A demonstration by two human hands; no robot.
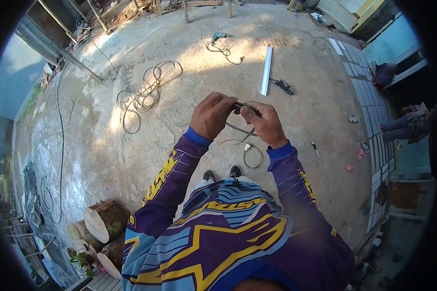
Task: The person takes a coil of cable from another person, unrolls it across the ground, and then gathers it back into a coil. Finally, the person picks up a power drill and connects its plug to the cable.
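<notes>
My left hand and my right hand meet in front of me, both gripping the same dark cable. The cable runs between the two fists and hangs down in loops toward the concrete floor, ending in a small loop near my feet. The part inside the fists is hidden. My sleeves are purple and blue with yellow stripes.
A tangled pile of cable lies to the left on the floor. A drill with its cord, a long white strip and a dark tool lie ahead. Cut logs sit at lower left. Another person's legs show at right.
</notes>
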